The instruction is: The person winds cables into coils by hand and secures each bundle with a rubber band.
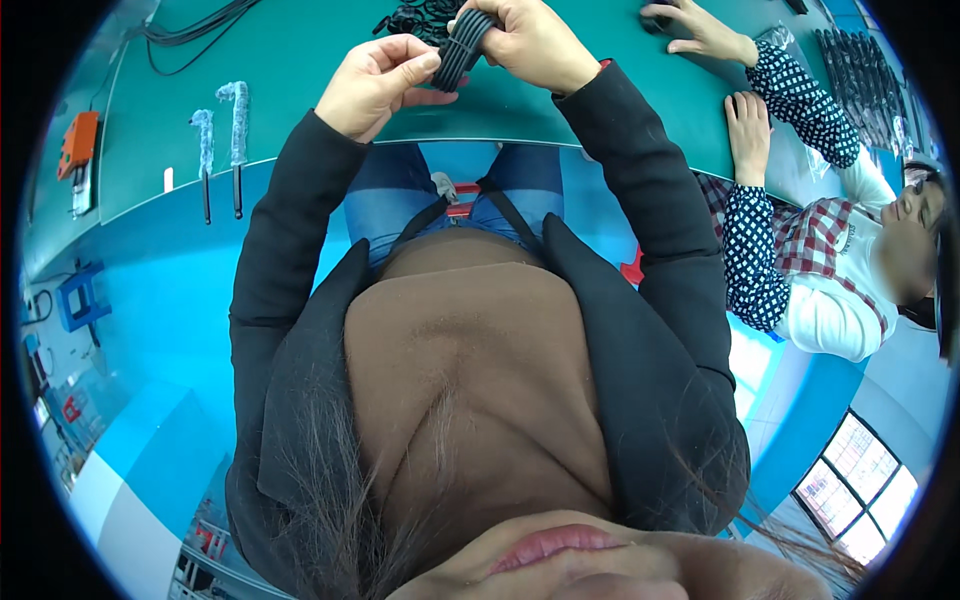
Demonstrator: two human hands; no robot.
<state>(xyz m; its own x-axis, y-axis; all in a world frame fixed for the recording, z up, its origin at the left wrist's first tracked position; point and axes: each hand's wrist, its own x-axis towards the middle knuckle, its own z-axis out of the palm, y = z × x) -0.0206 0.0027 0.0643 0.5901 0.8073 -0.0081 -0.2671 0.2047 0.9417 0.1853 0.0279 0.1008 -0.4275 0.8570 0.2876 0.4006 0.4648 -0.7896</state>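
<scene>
One black cable bundle (463, 50) in work, held over the green table (620, 112) between both hands; all places below are relative to that bundle. Right hand (535, 45) is on its right side, thumb and fingers clamped on the turns. Left hand (385, 80) is at its left edge: thumb and forefinger look nearly together, other fingers reach below it; can't tell if they grip a strand or just steady it. Progress, my read: coiling looks mostly done, turns lie parallel and compact. Securing is the open item: something seems to cross the middle, but can't confirm a tie or where the ends sit. Just beyond the bundle, a black cable tangle (425, 18) lies loose, so that part looks undone. Well left of it: a loose cable (205, 28) and two rods with film-wrapped heads (239, 130), untouched. Well right of it: a co-worker's hands (749, 125), then a row of black items (862, 85), maybe finished bundles, too small to confirm, so no count.
</scene>
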